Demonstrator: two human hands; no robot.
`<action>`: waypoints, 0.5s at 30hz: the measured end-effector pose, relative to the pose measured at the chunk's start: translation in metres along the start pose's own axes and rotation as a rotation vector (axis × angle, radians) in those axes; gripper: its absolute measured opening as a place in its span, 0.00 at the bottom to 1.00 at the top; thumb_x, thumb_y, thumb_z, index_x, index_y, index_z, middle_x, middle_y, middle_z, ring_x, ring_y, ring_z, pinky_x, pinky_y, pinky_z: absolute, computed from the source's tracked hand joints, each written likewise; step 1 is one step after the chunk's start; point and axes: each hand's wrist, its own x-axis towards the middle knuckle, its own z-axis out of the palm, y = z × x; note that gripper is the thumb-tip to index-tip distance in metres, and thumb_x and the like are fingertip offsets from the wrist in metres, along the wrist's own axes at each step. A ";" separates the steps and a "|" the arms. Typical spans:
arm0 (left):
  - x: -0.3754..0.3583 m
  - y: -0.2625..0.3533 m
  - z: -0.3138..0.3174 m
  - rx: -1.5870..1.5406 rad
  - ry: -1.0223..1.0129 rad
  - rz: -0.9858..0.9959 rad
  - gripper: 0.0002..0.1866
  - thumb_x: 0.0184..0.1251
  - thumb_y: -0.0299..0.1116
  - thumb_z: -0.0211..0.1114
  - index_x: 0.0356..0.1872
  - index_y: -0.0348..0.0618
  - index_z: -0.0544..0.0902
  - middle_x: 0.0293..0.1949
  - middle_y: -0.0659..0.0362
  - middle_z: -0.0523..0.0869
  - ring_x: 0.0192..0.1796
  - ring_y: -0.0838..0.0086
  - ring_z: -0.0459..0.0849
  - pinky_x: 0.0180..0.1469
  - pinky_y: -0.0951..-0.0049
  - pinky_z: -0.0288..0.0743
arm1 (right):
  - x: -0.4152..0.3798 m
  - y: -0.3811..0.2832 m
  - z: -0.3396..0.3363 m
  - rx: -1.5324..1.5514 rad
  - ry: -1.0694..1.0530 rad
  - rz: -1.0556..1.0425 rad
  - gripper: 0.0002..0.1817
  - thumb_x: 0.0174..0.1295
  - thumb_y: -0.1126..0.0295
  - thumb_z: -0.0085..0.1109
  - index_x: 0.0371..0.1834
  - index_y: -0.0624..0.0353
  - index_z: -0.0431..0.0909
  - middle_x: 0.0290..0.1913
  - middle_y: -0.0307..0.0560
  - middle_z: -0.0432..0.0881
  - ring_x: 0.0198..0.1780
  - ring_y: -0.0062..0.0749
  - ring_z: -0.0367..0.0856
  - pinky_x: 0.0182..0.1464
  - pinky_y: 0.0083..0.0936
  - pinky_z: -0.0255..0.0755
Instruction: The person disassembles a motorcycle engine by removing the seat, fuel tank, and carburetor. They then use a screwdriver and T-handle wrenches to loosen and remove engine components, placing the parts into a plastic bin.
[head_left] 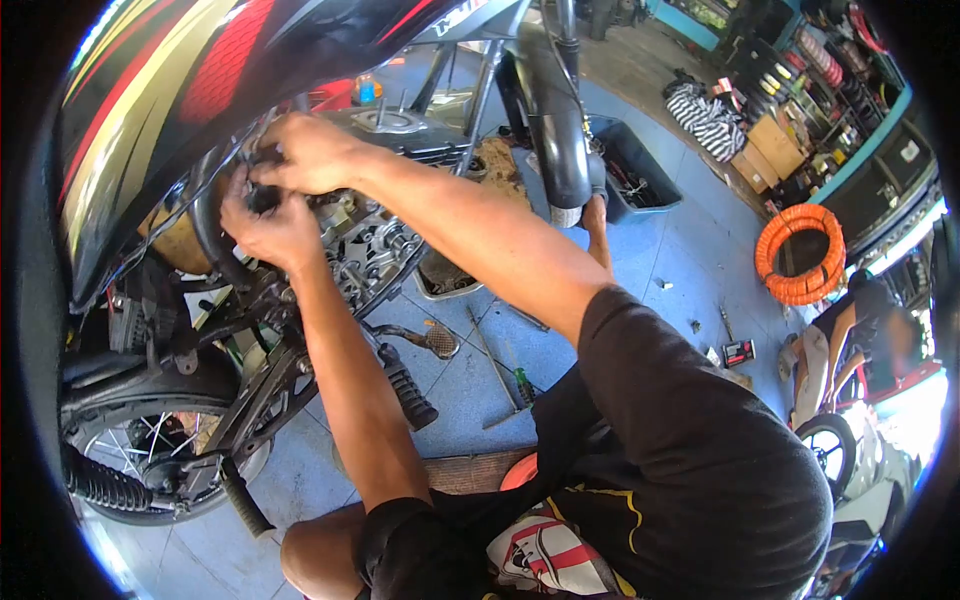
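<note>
My left hand [272,228] and my right hand [312,152] are close together under the motorcycle's fuel tank [160,110]. Curled fingers of both hands close around a small dark part [263,197], mostly covered by them, so its kind does not show. Thin black cables [165,228] run beside the fingers along the frame tube [208,225]. Just right of my left hand, the opened engine [375,245] shows bare metal internals. Its finned cylinder [395,125] lies beyond my right forearm.
A metal pan [445,285] sits beside the engine. A screwdriver [524,385] and a long metal rod [490,350] lie on blue tiles. Beyond the front wheel [560,150] stands a dark bin [650,190] of parts. An orange coil [800,255] and another person [865,330] are at right.
</note>
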 end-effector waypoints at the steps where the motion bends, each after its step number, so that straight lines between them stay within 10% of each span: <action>1: 0.005 -0.001 0.000 -0.011 0.044 -0.006 0.18 0.51 0.30 0.75 0.45 0.39 0.83 0.41 0.51 0.88 0.45 0.58 0.86 0.49 0.61 0.77 | -0.001 -0.002 0.000 -0.044 -0.067 0.033 0.21 0.56 0.56 0.65 0.47 0.60 0.84 0.44 0.60 0.85 0.47 0.54 0.83 0.51 0.41 0.76; 15: 0.004 0.003 0.003 -0.198 0.153 -0.142 0.21 0.43 0.25 0.75 0.43 0.42 0.82 0.41 0.55 0.86 0.43 0.54 0.79 0.48 0.60 0.74 | 0.003 -0.012 0.003 0.289 0.069 0.224 0.15 0.62 0.62 0.66 0.40 0.66 0.85 0.29 0.43 0.85 0.30 0.19 0.76 0.34 0.23 0.72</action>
